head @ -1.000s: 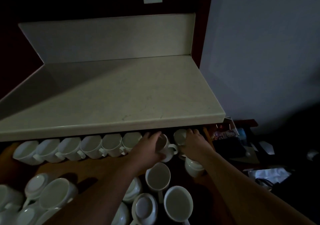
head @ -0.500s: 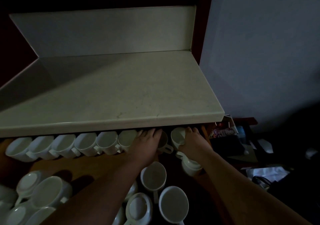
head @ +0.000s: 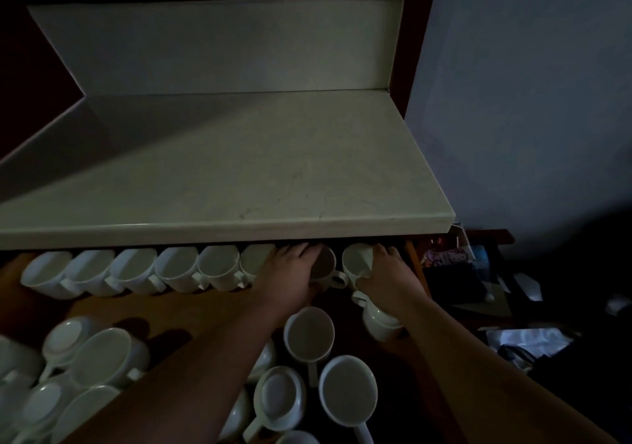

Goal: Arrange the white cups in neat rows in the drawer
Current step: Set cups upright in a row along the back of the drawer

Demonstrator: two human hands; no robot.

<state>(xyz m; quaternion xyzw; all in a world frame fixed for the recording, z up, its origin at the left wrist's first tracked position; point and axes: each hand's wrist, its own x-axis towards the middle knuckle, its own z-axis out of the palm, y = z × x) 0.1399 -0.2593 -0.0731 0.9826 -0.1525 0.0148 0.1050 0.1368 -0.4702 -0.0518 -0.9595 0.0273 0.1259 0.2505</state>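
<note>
Hands worked at the back of the drawer (head: 212,301), just under the counter (head: 239,177) edge. The left hand (head: 290,272) lay over a cup (head: 326,267) in the back row, fingers draped on its rim and near side, the cup's handle sticking out to the right; it seemed to be gripping that cup, though the fingertips were lost in shadow under the counter. The right hand (head: 386,272) was closed on the next cup (head: 357,260) to the right — the last in the row — with the thumb on its near wall and the fingers behind it.

Left of the left hand, six cups (head: 136,271) lay tilted toward the camera in a tight line, each touching its neighbour, handles pointing right. That made eight in the back row, counting the two in hand.

Nearer the camera the drawer held loose cups in no order: one (head: 379,320) under the right wrist, upside down; one upright (head: 309,334) between the forearms; two more (head: 347,390) below it; and a cluster (head: 85,368) at the lower left, some inverted, partly hidden by the left forearm — too overlapped in the dim light to count.
</note>
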